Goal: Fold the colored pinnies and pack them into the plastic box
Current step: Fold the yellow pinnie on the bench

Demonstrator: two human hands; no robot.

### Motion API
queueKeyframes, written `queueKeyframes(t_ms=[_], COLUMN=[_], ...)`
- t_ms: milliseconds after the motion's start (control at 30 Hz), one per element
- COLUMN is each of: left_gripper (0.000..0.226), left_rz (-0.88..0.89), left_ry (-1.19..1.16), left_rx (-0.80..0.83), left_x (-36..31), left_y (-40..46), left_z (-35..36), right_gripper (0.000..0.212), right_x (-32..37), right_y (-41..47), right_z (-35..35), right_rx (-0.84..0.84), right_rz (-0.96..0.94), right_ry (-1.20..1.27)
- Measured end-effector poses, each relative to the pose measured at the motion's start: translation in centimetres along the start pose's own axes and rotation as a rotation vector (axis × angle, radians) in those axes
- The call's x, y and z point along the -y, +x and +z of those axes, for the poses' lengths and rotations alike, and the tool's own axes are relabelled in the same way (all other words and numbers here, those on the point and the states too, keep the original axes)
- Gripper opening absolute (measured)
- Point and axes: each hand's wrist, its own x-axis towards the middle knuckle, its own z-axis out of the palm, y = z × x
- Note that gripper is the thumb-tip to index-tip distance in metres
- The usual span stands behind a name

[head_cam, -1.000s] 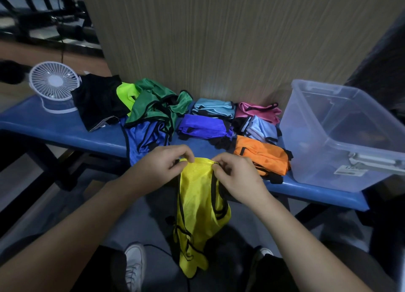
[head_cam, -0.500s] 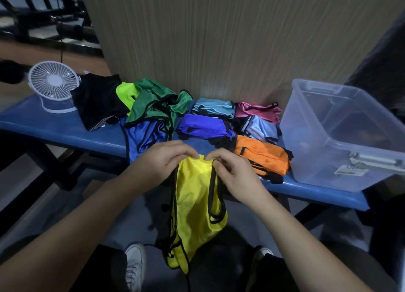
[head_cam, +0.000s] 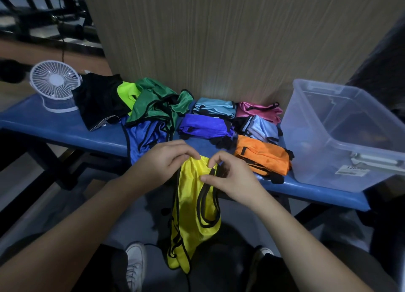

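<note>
Yellow pinny [head_cam: 192, 206]: pinched at its top edge by left hand [head_cam: 163, 162] and right hand [head_cam: 230, 178], hung before the bench [head_cam: 65, 127]. Hands drawn closer than a second ago; lengthwise fold begun. Plastic box [head_cam: 341, 138] unfilled.

Yellow mesh pinny [head_cam: 192, 206], black trim, hangs limp from the fingers [head_cam: 188, 153], top edge pinched, lower end dangling below tabletop level. Beyond the fingers: folded orange pinny [head_cam: 262, 155], purple pinny [head_cam: 203, 126], light-blue pinny [head_cam: 214, 105], pink pinny [head_cam: 258, 110], pale-blue pinny [head_cam: 262, 128]. Left of the fingers, unfolded heap: green pinny [head_cam: 153, 102], blue pinny [head_cam: 142, 138]. Clear plastic box [head_cam: 341, 138], lidless, upright, far right of the fingers.
</note>
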Motion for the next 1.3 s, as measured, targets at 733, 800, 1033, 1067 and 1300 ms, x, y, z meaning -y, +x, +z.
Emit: queueKeyframes(t_ms=[733,800,1033,1067,1300], left_gripper=[0.038,0.051,0.045,0.042,0.017], left_rz=[-0.117,-0.124,-0.124,-0.113,-0.099], left_ry=[-0.030,-0.037,-0.048,-0.074,-0.169], left_rx=[0.080,0.111,0.081,0.078,-0.014], left_x=[0.2,0.0,-1.1,-1.1,-1.3], left_y=[0.0,0.1,1.6,1.7,1.9], left_z=[0.4,0.7,1.7,1.7,1.2], right_gripper=[0.003,0.003,0.018,0.021,0.019], right_x=[-0.4,0.1,0.5,0.4,-0.9], right_y=[0.6,0.4,0.2,0.2,-0.6], right_z=[-0.5,-0.2,0.8,0.8,-0.1], right_rx=[-0.122,-0.136,-0.154,-0.151,-0.068], right_rz=[-0.045,-0.071,-0.052,-0.041,-0.052], right_ry=[0.083,0.081,0.241,0.294,0.206])
